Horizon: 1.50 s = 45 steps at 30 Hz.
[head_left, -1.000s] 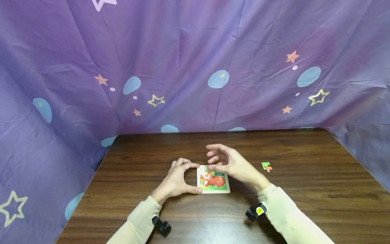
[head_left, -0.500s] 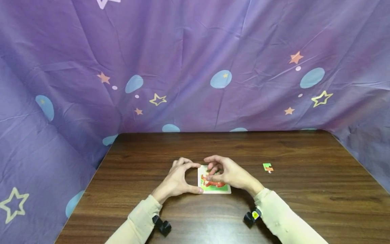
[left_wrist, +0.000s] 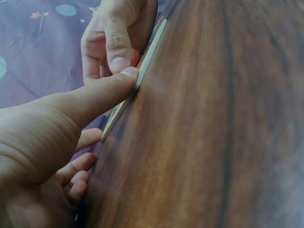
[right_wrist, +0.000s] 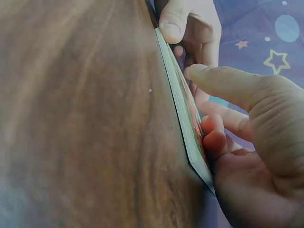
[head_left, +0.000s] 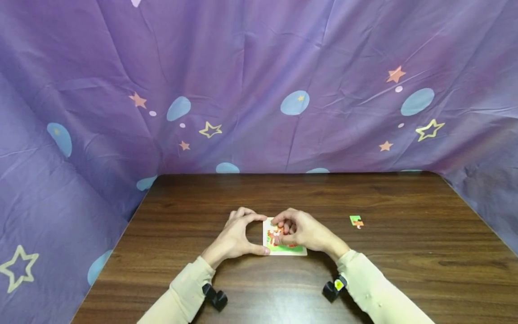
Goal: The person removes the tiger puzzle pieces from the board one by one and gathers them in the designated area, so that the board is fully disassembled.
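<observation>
A square tiger jigsaw puzzle (head_left: pixel 300 249) with a pale border lies flat on the table. My left hand (head_left: pixel 236 235) holds it at the left side, index finger on the far left corner and thumb on the near one. Over the picture my right hand (head_left: pixel 307 230) hovers low, thumb and index finger bent and apart, some fingertips at or just above its surface. That hand hides much of the right half. In the right wrist view the puzzle (right_wrist: pixel 179 102) shows edge-on, the right hand's lower fingers close against it. I see no piece between the right fingers.
A loose green and orange puzzle piece (head_left: pixel 356 221) lies to the right of the right hand. The brown wooden table (head_left: pixel 404 270) reaches back to a purple curtain (head_left: pixel 251 90) with stars. Each sleeve carries a black wrist device (head_left: pixel 214 297).
My right hand has come down and nearer onto the puzzle, its fingers bending in over the picture. The left hand has kept its hold on the left side. The loose piece has stayed put.
</observation>
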Available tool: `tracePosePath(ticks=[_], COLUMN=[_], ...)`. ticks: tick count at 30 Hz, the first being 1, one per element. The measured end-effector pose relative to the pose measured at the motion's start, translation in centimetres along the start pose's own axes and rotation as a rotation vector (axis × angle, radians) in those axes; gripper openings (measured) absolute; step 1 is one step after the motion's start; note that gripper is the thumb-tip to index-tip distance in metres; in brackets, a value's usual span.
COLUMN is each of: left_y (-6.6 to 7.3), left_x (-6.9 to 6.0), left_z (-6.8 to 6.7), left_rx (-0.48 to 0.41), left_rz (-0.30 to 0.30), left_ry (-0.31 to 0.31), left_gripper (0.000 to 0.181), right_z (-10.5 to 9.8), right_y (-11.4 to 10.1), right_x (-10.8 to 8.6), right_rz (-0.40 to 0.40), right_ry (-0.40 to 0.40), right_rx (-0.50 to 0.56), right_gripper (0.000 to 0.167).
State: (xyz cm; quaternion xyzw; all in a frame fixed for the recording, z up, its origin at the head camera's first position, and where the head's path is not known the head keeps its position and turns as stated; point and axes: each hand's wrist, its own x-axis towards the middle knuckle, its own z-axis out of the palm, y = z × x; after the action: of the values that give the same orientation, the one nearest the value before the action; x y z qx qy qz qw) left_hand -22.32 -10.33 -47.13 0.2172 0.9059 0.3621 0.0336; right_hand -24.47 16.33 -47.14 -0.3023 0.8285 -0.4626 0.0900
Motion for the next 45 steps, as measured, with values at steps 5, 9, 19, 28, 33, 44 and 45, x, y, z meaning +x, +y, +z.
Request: tracePosePath(ticks=[5, 9, 19, 28, 33, 44, 45], left_y=[0.00, -0.08, -0.10, 0.02, -0.08, -0.05, -0.05], left_x=[-0.04, -0.07, -0.11, 0.04, 0.08, 0.13, 0.14], left_z=[-0.02, 0.08, 0.16, 0.03, 0.11, 0.02, -0.01], left_rx=[0.004, 0.013, 0.016, 0.008, 0.006, 0.005, 0.004], left_rz=[0.010, 0.030, 0.034, 0.012, 0.012, 0.010, 0.009], left_ry=[0.004, 0.016, 0.022, 0.011, 0.013, 0.011, 0.010], left_gripper=[0.092, 0.091, 0.092, 0.093, 0.093, 0.094, 0.093], right_z=[0.24, 0.35, 0.40, 0.54, 0.56, 0.72, 0.72], right_y=[0.07, 0.04, -0.15, -0.26, -0.26, -0.47, -0.51], right_x=[0.02, 0.11, 0.12, 0.18, 0.20, 0.21, 0.21], right_rz=[-0.035, -0.034, -0.072, -0.074, -0.051, -0.034, -0.034], right_ry=[0.012, 0.018, 0.031, 0.028, 0.033, 0.050, 0.053], right_rx=[-0.060, -0.113, -0.184, -0.131, -0.123, -0.132, -0.128], right_gripper=[0.037, 0.033, 0.030, 0.033, 0.032, 0.032, 0.031])
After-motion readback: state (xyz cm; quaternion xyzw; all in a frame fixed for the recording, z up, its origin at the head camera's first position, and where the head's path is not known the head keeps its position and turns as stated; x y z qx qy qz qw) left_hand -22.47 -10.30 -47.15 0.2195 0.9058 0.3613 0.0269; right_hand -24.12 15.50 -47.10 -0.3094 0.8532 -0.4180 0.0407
